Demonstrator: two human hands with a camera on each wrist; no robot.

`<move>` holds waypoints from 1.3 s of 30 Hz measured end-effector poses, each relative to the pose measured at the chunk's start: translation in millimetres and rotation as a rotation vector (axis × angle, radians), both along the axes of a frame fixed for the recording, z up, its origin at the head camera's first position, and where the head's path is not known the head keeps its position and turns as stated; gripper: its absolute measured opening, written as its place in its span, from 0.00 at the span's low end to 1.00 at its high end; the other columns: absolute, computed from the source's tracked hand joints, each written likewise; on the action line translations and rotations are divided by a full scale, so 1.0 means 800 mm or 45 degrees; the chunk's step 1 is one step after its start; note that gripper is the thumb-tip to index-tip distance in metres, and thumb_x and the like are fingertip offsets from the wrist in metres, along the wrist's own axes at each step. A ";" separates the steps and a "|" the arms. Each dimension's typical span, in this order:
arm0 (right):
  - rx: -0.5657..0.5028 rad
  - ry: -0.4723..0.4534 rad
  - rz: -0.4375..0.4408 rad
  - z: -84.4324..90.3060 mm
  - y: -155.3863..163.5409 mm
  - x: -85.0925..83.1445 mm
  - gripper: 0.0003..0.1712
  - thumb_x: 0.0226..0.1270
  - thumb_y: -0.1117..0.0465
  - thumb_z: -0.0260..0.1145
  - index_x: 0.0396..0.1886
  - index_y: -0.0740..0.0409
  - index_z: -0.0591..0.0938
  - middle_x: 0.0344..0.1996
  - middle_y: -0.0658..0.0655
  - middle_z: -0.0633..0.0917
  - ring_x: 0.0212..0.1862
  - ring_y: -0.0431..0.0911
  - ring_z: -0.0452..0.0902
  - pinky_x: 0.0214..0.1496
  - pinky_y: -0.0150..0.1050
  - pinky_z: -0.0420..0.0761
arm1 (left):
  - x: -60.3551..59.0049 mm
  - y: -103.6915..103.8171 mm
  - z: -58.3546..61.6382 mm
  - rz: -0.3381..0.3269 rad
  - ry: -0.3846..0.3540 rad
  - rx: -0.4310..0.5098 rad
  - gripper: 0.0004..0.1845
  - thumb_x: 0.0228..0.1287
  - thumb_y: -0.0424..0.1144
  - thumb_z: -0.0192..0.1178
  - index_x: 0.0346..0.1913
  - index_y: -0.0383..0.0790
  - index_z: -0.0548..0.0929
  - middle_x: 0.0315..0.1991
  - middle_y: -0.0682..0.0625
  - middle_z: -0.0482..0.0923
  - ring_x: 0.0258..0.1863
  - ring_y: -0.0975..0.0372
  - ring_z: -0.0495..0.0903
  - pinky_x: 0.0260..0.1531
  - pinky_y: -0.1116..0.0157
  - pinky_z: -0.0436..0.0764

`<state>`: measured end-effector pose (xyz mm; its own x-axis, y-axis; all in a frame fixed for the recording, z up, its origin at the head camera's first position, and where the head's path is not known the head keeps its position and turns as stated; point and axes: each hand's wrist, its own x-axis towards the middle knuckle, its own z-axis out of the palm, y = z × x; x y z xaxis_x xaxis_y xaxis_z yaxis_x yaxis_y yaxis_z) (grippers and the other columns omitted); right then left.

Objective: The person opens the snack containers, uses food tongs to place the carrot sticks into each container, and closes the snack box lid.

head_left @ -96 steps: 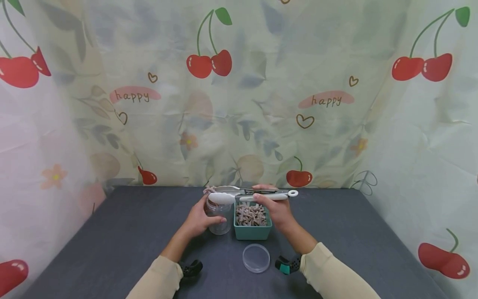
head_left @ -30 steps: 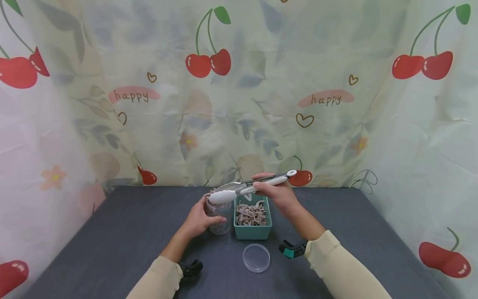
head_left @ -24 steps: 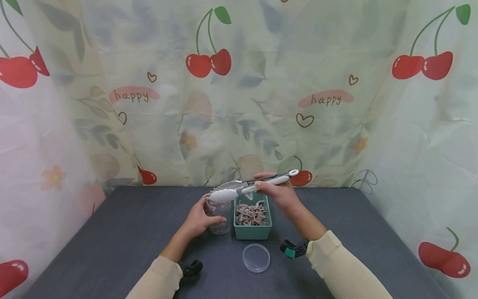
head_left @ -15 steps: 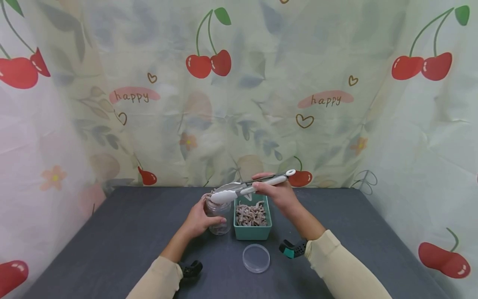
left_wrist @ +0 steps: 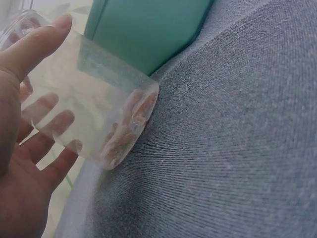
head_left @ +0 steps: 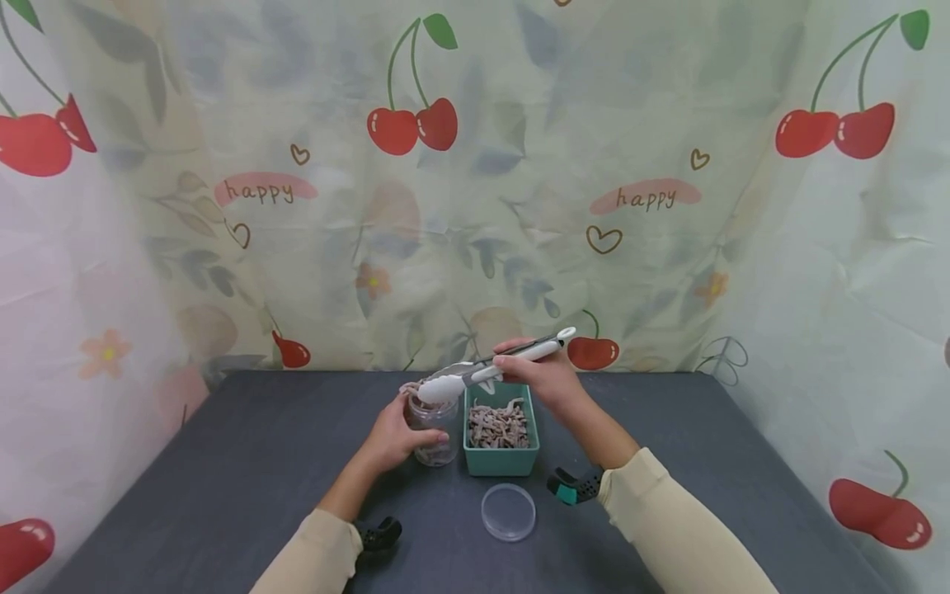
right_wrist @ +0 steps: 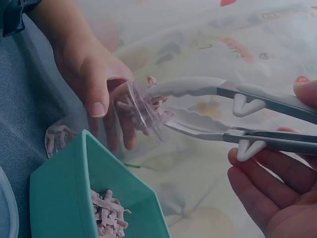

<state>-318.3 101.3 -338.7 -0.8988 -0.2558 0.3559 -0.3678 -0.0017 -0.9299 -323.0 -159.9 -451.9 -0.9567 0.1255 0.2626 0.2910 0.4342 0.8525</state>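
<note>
My left hand [head_left: 389, 436] grips a clear plastic jar [head_left: 436, 451] standing on the table, thumb on the near side and fingers around the far side. A few pale brownish strips [left_wrist: 124, 131] lie at its bottom in the left wrist view. My right hand [head_left: 545, 375] holds white-and-grey kitchen tongs [head_left: 519, 355] slanted, handle end up. In the right wrist view the tong heads [right_wrist: 190, 85] are spread apart at the jar's mouth, where a clump of strips [right_wrist: 156, 106] sits in and over the rim. Beside the jar, a teal box [head_left: 502, 464] holds many more strips [head_left: 499, 425].
A round clear lid [head_left: 508, 513] lies on the dark grey tabletop [head_left: 245, 487] in front of the box. A cherry-patterned curtain [head_left: 475, 247] hangs behind the table and along both sides. Black bands [head_left: 382, 535] are on both wrists.
The tongs have gone from nearly level to slanted, their handle end rising. Strips that stuck up at the jar's mouth now sit lower. Lately my right hand shifted slightly left; the left stayed.
</note>
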 end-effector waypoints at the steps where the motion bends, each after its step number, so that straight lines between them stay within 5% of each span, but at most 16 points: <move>1: -0.010 0.001 0.007 -0.001 0.001 0.000 0.15 0.61 0.66 0.70 0.45 0.71 0.83 0.34 0.58 0.87 0.35 0.47 0.85 0.43 0.46 0.82 | 0.000 0.000 0.000 -0.001 -0.002 -0.001 0.48 0.42 0.41 0.80 0.67 0.35 0.66 0.54 0.42 0.76 0.53 0.52 0.76 0.53 0.51 0.73; 10: -0.062 0.004 0.033 0.000 0.011 0.004 0.19 0.62 0.66 0.69 0.49 0.75 0.80 0.37 0.60 0.86 0.37 0.46 0.85 0.45 0.45 0.81 | -0.001 0.000 -0.001 -0.003 -0.033 0.021 0.49 0.43 0.40 0.80 0.69 0.36 0.65 0.57 0.42 0.75 0.54 0.51 0.76 0.53 0.50 0.74; 22: -0.106 0.006 0.017 -0.001 0.015 0.004 0.18 0.63 0.68 0.68 0.50 0.76 0.79 0.33 0.52 0.87 0.37 0.44 0.85 0.44 0.42 0.82 | 0.000 0.000 -0.004 -0.036 0.022 0.036 0.45 0.44 0.39 0.79 0.67 0.41 0.68 0.56 0.47 0.77 0.53 0.53 0.76 0.52 0.50 0.74; 32: -0.154 0.055 0.003 -0.002 0.031 0.006 0.18 0.63 0.70 0.67 0.51 0.78 0.78 0.43 0.74 0.82 0.38 0.44 0.85 0.47 0.49 0.80 | -0.002 0.001 -0.004 -0.063 0.033 0.046 0.43 0.47 0.37 0.78 0.68 0.43 0.68 0.57 0.47 0.77 0.55 0.53 0.76 0.54 0.50 0.73; 39: -0.162 0.087 0.004 -0.007 0.048 0.002 0.17 0.62 0.72 0.67 0.49 0.77 0.79 0.41 0.68 0.84 0.37 0.43 0.84 0.43 0.41 0.82 | -0.002 0.001 -0.004 -0.066 0.039 0.057 0.44 0.46 0.36 0.78 0.67 0.40 0.68 0.57 0.47 0.78 0.54 0.53 0.77 0.53 0.51 0.74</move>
<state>-317.0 140.1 -344.4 -0.8706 -0.2078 0.4459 -0.4299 -0.1193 -0.8949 -324.4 -159.0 -455.2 -0.9405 0.1625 0.2985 0.3388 0.3797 0.8608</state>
